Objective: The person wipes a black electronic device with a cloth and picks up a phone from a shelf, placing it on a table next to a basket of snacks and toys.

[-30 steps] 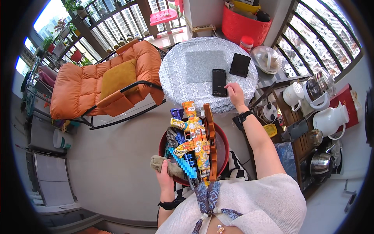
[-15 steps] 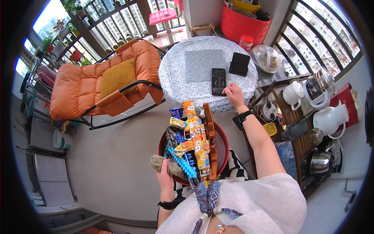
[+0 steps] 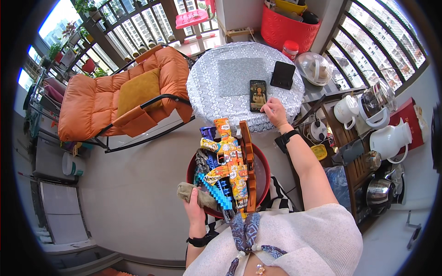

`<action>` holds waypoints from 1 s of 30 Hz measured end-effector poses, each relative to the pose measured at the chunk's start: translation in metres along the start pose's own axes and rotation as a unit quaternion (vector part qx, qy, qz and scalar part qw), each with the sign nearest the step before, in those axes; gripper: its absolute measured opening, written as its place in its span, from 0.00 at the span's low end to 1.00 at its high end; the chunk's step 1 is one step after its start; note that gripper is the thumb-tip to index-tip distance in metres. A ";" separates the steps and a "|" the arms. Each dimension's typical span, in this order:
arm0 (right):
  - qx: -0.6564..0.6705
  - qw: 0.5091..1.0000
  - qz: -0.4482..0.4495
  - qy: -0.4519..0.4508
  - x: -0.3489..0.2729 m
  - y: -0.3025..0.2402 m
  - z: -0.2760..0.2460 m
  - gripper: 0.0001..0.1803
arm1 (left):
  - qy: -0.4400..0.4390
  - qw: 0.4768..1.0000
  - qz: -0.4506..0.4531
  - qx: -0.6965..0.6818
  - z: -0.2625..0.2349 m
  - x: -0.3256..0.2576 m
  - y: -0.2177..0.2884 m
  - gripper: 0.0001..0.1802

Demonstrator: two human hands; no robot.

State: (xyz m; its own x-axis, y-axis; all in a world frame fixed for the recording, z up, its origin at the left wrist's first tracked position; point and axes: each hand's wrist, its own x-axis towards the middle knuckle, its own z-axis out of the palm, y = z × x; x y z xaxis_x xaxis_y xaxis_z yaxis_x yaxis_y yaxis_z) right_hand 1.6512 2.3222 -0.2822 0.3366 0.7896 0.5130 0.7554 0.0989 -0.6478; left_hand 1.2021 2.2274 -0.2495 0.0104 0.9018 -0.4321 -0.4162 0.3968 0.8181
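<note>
Smartphone [image 3: 258, 95], its screen lit, lies on our white lace tablecloth [image 3: 207, 83] just beyond our right hand [image 3: 275, 112], whose index fingertip is at the lower right corner (touching or just above it, we cannot tell); the other fingers curl inward, how tightly we cannot see. Past those fingers sits a black stand [image 3: 282, 75]. Our left hand [image 3: 195, 211] grips an olive-grey cloth [image 3: 206, 198]. Right of its fingers, a comic-print toy blaster [image 3: 234, 163] and blue pixelated toy sword [image 3: 216, 193] rest on a red tub [image 3: 268, 174].

Open room above grey mat [image 3: 238, 76]; phone [image 3: 258, 95] right, toy guns [image 3: 235, 166] nearer.
</note>
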 end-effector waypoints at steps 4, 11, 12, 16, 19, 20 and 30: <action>-0.004 1.000 0.008 0.001 0.000 -0.001 0.001 0.13 | 0.005 1.000 0.002 0.003 -0.001 0.001 -0.001 0.17; -0.013 1.000 0.003 0.000 0.000 0.000 0.001 0.13 | 0.001 1.000 0.008 0.003 0.002 0.000 0.001 0.17; -0.017 1.000 0.000 0.002 0.000 0.001 0.002 0.13 | 0.001 1.000 0.008 0.003 0.002 0.000 0.001 0.17; -0.023 1.000 0.005 0.003 0.000 0.001 0.003 0.14 | 0.002 1.000 0.002 0.006 0.001 0.000 0.001 0.17; -0.057 0.998 0.009 0.017 0.001 0.007 0.006 0.12 | 0.000 1.000 0.003 0.007 0.001 0.000 0.001 0.17; -0.057 0.998 0.009 0.017 0.001 0.007 0.008 0.12 | -0.003 1.000 0.005 0.009 0.001 0.000 0.001 0.17; -0.056 0.992 0.055 0.099 -0.001 0.010 0.008 0.14 | -0.001 1.000 0.003 0.001 0.000 0.000 -0.001 0.18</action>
State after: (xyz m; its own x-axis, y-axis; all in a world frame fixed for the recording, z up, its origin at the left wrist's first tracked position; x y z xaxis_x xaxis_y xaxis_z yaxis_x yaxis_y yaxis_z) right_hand 1.6536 2.3277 -0.2937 0.5151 0.6567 0.5508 0.7625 -0.0576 -0.6444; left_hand 1.2022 2.2269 -0.2500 0.0104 0.9043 -0.4267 -0.4152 0.3921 0.8209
